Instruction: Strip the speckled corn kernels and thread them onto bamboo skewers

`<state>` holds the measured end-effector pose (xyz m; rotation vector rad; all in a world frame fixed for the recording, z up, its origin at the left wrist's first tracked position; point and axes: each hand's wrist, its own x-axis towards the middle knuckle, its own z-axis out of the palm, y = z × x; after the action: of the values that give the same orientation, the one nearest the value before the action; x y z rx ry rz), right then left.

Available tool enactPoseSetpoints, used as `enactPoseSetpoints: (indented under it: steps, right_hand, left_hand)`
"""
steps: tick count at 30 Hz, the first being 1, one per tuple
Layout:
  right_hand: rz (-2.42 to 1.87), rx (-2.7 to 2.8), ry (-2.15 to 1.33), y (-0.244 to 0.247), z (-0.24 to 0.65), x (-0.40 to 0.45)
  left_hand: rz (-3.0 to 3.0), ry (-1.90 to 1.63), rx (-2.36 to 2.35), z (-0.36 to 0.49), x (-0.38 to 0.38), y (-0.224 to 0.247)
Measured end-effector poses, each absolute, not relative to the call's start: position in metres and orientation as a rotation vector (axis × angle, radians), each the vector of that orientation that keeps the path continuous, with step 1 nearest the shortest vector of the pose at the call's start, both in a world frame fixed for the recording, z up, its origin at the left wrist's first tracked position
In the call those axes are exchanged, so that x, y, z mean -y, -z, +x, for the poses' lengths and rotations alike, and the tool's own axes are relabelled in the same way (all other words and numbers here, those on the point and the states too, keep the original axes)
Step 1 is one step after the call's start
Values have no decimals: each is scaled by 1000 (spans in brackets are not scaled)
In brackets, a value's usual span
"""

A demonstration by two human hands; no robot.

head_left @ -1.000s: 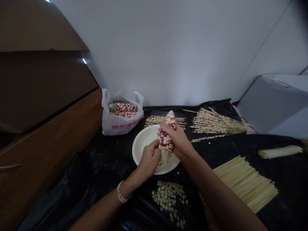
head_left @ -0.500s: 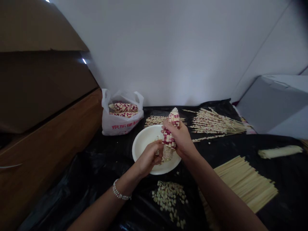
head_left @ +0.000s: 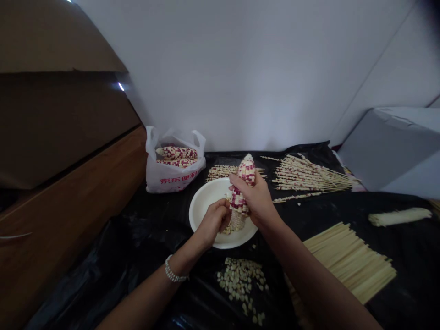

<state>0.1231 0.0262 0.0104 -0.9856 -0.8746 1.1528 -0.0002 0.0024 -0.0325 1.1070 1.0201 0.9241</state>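
Right hand: here it is, the right hand (head_left: pixel 256 196) wrapped firmly round the corn cob (head_left: pixel 239 199), thumb across the front, probably to steady it.
Left hand: the left hand (head_left: pixel 213 222) is narrow, fingers curled against the cob's bared lower end; whether a kernel is pinched there, one cannot tell.
Corn cob: tip up, tilted, stripped end down over the bowl (head_left: pixel 202 208), a position that would let loose grains (head_left: pixel 227 230) fall inside, where some lie.
Kernel pile: just this side of the bowl, a kernel pile (head_left: pixel 240 279) sits on the black sheet (head_left: pixel 151 233), between the forearms.
Bag: beyond the bowl to the left, a white bag (head_left: pixel 173 179) gapes, two ears (head_left: pixel 178 153) within view.
Threaded sticks: a short row (head_left: pixel 220 172) lies behind the bowl, partly hidden by cob and hand; a bigger fan (head_left: pixel 299 176) spreads right.
Bare sticks: the bare sticks (head_left: pixel 354 261) lie bundled, partly covered by the right forearm.
Edges: a wall (head_left: pixel 240 82) closes the back, a white box (head_left: pixel 395 146) the right.
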Motion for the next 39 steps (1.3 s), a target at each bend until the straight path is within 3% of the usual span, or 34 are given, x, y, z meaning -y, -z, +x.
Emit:
enactPoseSetpoints:
  steps: [18, 25, 39]
  right_hand:
    - [-953, 733, -1179, -15, 126, -28]
    - [-1100, 959, -927, -5, 122, -27]
    - [-1129, 1010, -871, -8, 126, -25]
  left_hand:
    - [1095, -862, -993, 7, 7, 10]
    - [1350, -908, -1145, 3, 6, 25]
    - [1416, -919, -1084, 6, 13, 10]
